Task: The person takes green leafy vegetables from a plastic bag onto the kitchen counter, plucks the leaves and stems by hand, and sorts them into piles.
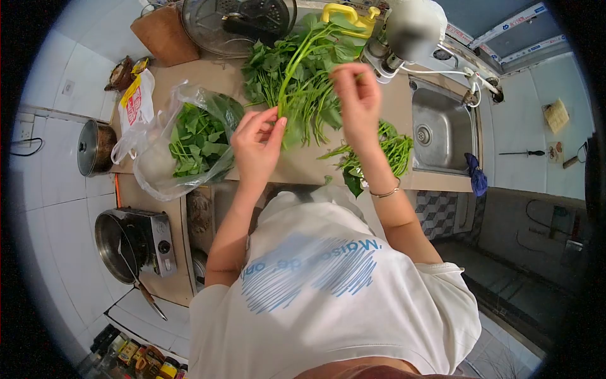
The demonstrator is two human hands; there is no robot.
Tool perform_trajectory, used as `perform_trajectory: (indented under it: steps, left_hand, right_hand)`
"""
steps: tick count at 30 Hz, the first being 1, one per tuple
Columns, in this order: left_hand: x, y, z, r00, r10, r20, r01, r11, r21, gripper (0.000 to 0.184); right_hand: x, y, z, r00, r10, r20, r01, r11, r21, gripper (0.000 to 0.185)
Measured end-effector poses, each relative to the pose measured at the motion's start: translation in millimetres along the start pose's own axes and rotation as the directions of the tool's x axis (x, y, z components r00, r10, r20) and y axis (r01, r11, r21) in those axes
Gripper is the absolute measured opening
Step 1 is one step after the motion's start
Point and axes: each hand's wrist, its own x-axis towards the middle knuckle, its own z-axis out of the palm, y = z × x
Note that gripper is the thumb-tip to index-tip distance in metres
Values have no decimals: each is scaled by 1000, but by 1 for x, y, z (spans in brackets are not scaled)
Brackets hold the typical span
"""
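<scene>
My left hand (pixel 259 136) pinches the lower end of a long leafy green stem (pixel 297 60), between thumb and fingertips. The stem slants up over a large heap of leafy greens (pixel 265 69) on the counter. To the right of that heap, my right hand (pixel 358 98) is raised with its fingers drawn together, slightly blurred; what they hold, if anything, I cannot make out. Just beyond my right wrist lies a smaller pile of green stems (pixel 394 151). Beside my left hand sits a clear plastic bag (pixel 151 170) with picked leaves (pixel 201 142) in it.
A metal sink (pixel 442 142) is set into the counter (pixel 218 72) at right. At the back stand a pan lid (pixel 208 28), a wooden board (pixel 165 36) and a yellow watering can (pixel 347 16). A wok (pixel 113 246) rests on a stove (pixel 154 243) at lower left.
</scene>
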Motion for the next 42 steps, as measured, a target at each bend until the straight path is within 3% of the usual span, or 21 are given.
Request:
perform_trajectory:
  steps: [3,5,8,12,14,15,16,17,19,20,22,23,27,33,35,42]
  left_hand:
    - [1,-3,-4,999,-37,18,37,999,-16,20]
    - [1,-3,-6,999,-41,22,42,999,-28,21]
    - [2,-5,-8,995,-77,68,80,996,-41,21]
    - [3,-11,-8,989,-112,96,120,990,-81,21]
    - [2,-10,-8,986,-133,103,142,986,-85,21]
    - [2,-9,-8,985,-133,110,143,986,-87,21]
    - [2,-7,-7,984,-132,119,143,986,-90,20]
    - [2,-6,-6,983,-132,125,143,986,-89,20]
    - [2,-4,-5,975,-143,169,159,984,-83,21]
    - [1,-1,-5,975,-142,172,158,984,-83,21]
    - [1,3,-4,969,-163,186,183,978,-97,21]
    - [1,3,-4,969,-163,184,183,978,-97,21]
    - [0,1,-6,973,-144,178,167,978,-122,21]
    - [0,8,-8,975,-100,201,123,987,-106,22]
    - [0,8,-8,973,-84,215,105,990,-90,21]
    - [0,3,-8,968,-109,227,144,979,-145,20]
  right_hand:
    - [19,-18,-30,983,-13,-185,62,963,264,9]
    - [30,-24,-57,939,-42,-340,156,936,315,10]
    - [43,-29,-101,938,-124,-323,259,872,416,13]
    - [48,-46,-106,913,-144,-383,315,844,435,11]
    - [38,-55,-80,940,-158,-303,201,973,114,12]
    - [32,-55,-64,962,-226,-157,221,974,-45,11]
    - [28,-51,-52,968,-246,-39,219,914,-343,8]
    - [26,-45,-39,950,-283,132,312,879,-362,5]
    - [21,-48,-21,905,-191,380,396,707,-586,8]
    - [21,-45,-17,906,-192,378,395,706,-588,8]
    - [23,-38,-11,795,-191,576,530,681,-505,10]
    - [22,-38,-11,802,-123,585,485,706,-517,10]
    - [20,-23,-18,768,-120,629,520,689,-504,11]
    - [12,-14,-17,654,-170,737,621,677,-395,19]
    - [12,-13,-17,590,-128,797,638,680,-362,31]
    - [-4,-13,-14,612,-158,775,614,712,-341,35]
